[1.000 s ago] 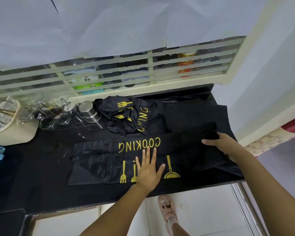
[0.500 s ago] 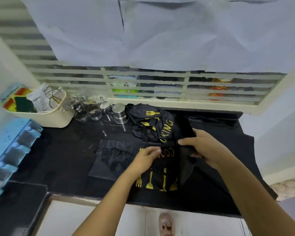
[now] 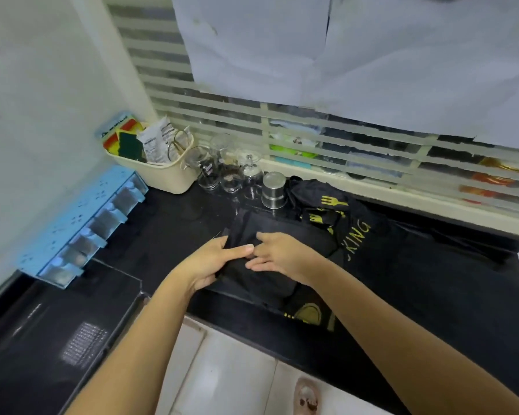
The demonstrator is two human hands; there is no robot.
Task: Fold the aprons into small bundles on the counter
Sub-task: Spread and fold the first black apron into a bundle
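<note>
Item: apron (image 3: pixel 282 223), part-folded, lying mid-tabletop (image 3: pixel 168 235). My left hand (image 3: pixel 213 262) grips its left edge. My right hand (image 3: pixel 282 254) rests on top, fingers straight. Risk, as I judge it: the fold springs open if that pressure lifts.

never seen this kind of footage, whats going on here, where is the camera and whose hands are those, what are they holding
No machine here: a person wears one camera on the head, looking down at their own bare arms. The left hand grips the edge of a partly folded black apron, and the right hand lies on it with fingers fairly straight. It sits on a black counter. Behind it lies a second apron, bunched, with yellow fork prints. Further back stand a steel canister, glass jars and a cream basket.
</note>
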